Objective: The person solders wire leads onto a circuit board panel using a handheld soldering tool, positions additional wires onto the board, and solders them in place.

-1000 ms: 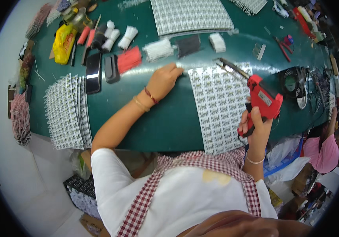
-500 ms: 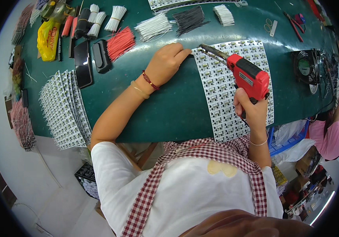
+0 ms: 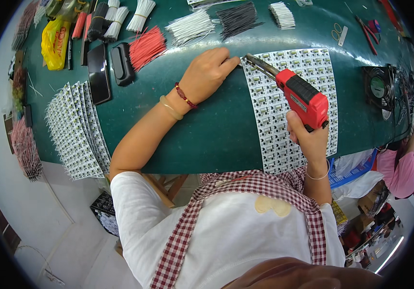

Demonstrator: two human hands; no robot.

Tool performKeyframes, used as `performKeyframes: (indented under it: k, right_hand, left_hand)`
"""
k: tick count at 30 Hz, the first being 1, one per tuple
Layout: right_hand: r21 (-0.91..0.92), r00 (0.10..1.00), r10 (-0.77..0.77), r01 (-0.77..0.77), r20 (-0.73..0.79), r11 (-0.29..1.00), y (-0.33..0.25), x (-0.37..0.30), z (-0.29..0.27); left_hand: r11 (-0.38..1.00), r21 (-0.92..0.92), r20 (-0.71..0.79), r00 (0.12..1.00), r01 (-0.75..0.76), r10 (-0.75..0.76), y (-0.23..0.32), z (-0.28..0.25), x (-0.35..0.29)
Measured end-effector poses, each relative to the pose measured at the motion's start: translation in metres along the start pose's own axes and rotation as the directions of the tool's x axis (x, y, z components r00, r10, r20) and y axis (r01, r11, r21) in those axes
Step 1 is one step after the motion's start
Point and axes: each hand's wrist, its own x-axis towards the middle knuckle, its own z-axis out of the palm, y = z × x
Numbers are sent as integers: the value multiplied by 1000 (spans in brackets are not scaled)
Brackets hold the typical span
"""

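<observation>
A white sheet of many small circuit boards [image 3: 275, 135] lies before me on the green table. My right hand [image 3: 311, 139] is closed around the handle of a red and black soldering gun [image 3: 305, 98]. The gun's metal nose points to the far left, over the sheet's far left corner. Beside that corner is my left hand [image 3: 209, 71], its thumb and forefinger pinched together close to the gun's tip. Something small and dark shows by the fingertips, too small to name.
Bundles of red wires [image 3: 147, 48], white wires [image 3: 190, 29] and black wires [image 3: 238, 20] lie across the far side. More circuit board sheets [image 3: 74, 135] are stacked at left, near a phone [image 3: 99, 74]. Pliers [image 3: 367, 34] and a small fan [image 3: 378, 85] are at right.
The view has shifted slightly. The gun's tip sits a little nearer the sheet's left edge; the left hand keeps its pinch by the corner.
</observation>
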Motion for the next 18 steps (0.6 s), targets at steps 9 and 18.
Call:
performKeyframes:
  k: [9,18]
  right_hand:
    - [125,998,55,-54,-6,991,-17,-6,0]
    - [-84,992,-121,119,-20,989,-7,0,0]
  left_hand:
    - [1000,-20,-4,1000,0,0,-1,0,1]
    - [1000,-24,-9,1000,16,-16,-2,3,3]
